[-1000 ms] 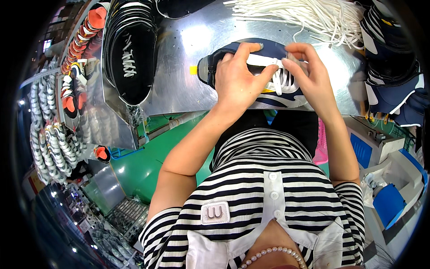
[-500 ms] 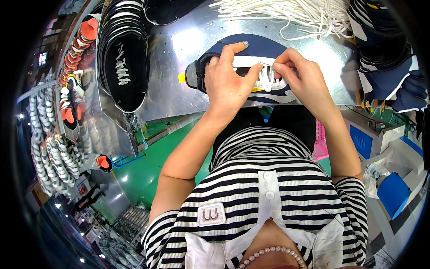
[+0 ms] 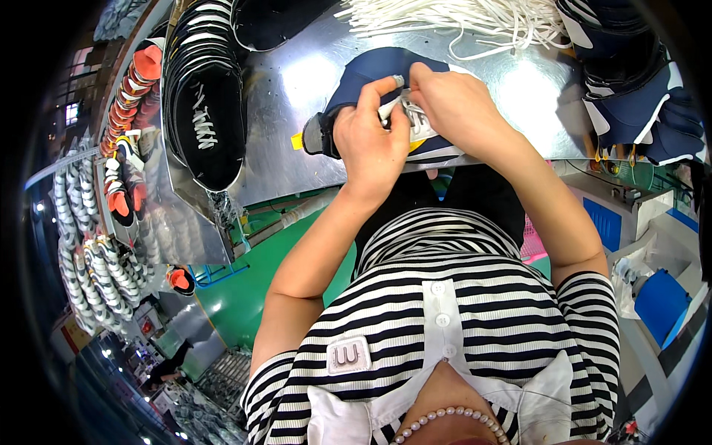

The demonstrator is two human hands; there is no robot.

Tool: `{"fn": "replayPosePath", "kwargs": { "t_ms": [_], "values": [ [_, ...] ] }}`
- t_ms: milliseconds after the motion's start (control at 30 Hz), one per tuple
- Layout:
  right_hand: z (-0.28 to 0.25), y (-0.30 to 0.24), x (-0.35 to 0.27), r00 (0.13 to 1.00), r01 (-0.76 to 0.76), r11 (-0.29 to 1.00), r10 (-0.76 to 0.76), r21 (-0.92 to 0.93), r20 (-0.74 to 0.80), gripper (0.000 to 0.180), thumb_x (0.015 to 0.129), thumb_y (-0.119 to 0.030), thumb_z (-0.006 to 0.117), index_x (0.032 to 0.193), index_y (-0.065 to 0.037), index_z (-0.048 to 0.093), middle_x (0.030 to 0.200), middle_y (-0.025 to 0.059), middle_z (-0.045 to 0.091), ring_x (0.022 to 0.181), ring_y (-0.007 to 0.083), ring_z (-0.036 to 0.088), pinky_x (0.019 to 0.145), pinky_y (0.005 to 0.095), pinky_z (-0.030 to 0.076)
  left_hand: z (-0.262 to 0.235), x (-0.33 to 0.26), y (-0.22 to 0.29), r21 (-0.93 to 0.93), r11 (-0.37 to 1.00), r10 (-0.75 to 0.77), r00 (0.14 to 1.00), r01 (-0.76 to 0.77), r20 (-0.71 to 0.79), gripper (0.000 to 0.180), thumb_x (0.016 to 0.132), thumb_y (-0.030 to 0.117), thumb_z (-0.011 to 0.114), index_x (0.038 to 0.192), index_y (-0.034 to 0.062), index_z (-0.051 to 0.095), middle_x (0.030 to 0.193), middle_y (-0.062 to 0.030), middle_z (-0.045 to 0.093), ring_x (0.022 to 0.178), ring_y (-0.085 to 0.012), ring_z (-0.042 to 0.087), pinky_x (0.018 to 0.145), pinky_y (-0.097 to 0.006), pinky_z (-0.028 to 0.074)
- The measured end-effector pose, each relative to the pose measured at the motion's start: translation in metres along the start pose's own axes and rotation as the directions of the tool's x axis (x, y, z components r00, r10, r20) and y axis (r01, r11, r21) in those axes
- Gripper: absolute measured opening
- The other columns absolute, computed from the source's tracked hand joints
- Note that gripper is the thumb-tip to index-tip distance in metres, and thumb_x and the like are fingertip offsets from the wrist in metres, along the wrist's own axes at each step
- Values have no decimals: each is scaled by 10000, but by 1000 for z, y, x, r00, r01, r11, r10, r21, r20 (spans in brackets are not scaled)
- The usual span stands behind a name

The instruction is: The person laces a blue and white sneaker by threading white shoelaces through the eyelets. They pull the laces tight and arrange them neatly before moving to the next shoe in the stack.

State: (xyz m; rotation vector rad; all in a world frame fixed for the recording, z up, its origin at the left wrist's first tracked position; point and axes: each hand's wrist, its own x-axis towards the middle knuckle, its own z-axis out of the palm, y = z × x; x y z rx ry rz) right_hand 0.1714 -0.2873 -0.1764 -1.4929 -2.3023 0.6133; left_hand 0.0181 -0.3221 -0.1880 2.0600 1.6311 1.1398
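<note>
A navy shoe upper point(image 3: 382, 62) with white and yellow parts lies on the metal table, its grey heel end to the left. My left hand point(image 3: 368, 144) is closed over its collar and near the eyelets, with thumb and forefinger curved around the opening. My right hand point(image 3: 461, 111) bends over the lacing from the right, fingers pinched together on the white shoelace point(image 3: 417, 120); its fingertips are partly hidden. White lace rows show between the two hands. A yellow tab point(image 3: 297, 141) sticks out beside the heel.
Loose white laces point(image 3: 452, 22) are heaped at the table's far side. A row of nested black shoe uppers point(image 3: 211, 122) stands at left. Stacked navy uppers point(image 3: 630, 104) sit at right. Beyond the table's left edge is a rack of orange-lined shoes point(image 3: 141, 74).
My right hand has moved left and away from me, over the lacing, toward my left hand. The shoe upper has shifted slightly, and the whole view has moved a little.
</note>
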Motion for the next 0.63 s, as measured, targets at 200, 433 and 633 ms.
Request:
{"fn": "replayPosePath", "kwargs": {
  "t_ms": [200, 433, 633],
  "values": [
    [21, -4, 2, 990, 67, 997, -71, -33, -120, 200, 807, -64, 614, 962, 9, 511, 755, 211, 660, 771, 343, 686, 618, 421, 539, 6, 7, -12, -307, 913, -252, 963, 268, 92, 247, 830, 55, 666, 1077, 36, 654, 758, -134, 680, 664, -259, 621, 675, -363, 489],
    [-46, 23, -19, 979, -188, 915, 204, 356, -6, 205, 929, -254, 606, 985, -59, 633, 809, 126, 690, 721, 291, 672, 655, 397, 497, -17, 24, -7, -533, 584, -448, 791, 612, 417, 320, 888, 29, 643, 1195, -3, 557, 972, -81, 694, 805, -90, 644, 724, -254, 520],
    [16, 29, -25, 916, -130, 734, 346, 666, -203, 270, 858, -267, 705, 1061, -96, 660, 885, 91, 725, 740, 203, 705, 666, 330, 523, 5, 16, -12, -150, 974, -139, 974, 167, 178, 602, 829, 69, 760, 1334, 9, 438, 1077, -137, 659, 949, -163, 648, 846, -264, 525]
  ]
}}
